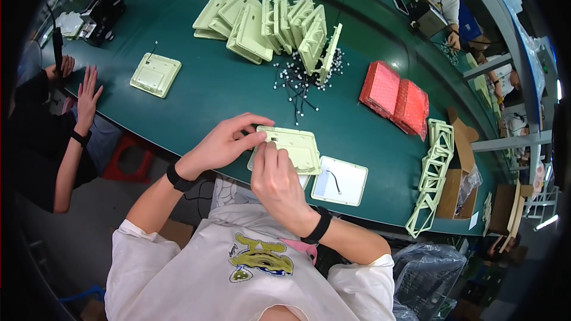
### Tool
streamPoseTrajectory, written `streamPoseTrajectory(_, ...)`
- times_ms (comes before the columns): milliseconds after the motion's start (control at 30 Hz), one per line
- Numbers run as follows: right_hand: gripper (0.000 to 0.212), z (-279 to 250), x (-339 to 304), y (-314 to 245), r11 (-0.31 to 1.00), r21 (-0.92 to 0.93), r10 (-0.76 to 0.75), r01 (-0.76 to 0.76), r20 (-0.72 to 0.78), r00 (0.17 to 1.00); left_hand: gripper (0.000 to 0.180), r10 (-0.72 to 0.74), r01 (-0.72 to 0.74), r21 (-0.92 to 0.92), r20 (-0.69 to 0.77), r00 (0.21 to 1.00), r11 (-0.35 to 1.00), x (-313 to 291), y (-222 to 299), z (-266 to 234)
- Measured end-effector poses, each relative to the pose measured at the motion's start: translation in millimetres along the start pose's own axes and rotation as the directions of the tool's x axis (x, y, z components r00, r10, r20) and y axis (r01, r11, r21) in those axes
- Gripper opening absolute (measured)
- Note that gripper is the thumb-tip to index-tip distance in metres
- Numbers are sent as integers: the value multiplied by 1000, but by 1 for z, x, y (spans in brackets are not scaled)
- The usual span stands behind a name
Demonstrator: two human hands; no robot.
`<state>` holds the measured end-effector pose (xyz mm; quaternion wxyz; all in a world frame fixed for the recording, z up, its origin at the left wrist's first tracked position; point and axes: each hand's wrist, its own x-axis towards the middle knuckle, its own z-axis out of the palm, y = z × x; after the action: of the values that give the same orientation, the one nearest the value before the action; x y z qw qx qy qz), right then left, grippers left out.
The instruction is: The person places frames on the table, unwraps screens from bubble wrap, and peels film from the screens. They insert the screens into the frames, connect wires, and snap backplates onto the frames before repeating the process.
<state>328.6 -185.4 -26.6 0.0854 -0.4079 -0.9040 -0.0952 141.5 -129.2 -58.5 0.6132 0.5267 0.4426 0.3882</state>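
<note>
At left on the green bench (196, 95), a spare panel (153, 77) lies face up with a lead at its upper edge. Your left hand (222, 144) is half open, its thumb and forefinger parted at the top-left corner of the panel (301, 147); you cannot tell whether they grip it. Your right hand (275, 183) has its fingertips drawn together over the panel's left part, hiding anything between them. The panel lies before you at the bench's near edge. Judged by eye, it should handle as light, stiff moulded plastic, smooth enough to slide, its small raised details easiest to damage; take it by opposite rims. It looks pale yellow-green, rectangular and shallow, with rounded corners and a raised border. Just right of it, a white tray (352, 189) bears a dark cable (336, 183).
</note>
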Motion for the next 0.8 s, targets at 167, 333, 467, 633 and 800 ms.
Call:
streamPoseTrajectory(167,51,6,-6,5,932,353,-74,77,-22,997,30,17,-58,288,143,990,956,13,-4,-5)
streamPoseTrajectory(333,71,-11,-19,82,916,394,30,-74,116,993,32,25,-102,441,176,984,891,17,-6,-4)
streamPoseTrajectory(467,73,11,-22,99,921,390,-92,-6,234,968,30,115,-230,574,229,967,786,21,-3,-1)
streamPoseTrajectory(633,74,1,-22,94,910,408,-60,-69,295,954,32,159,-260,589,219,963,765,17,-5,5)
streamPoseTrajectory(800,73,0,-30,81,917,383,-12,-112,307,951,54,118,-337,573,384,916,747,13,3,-2)
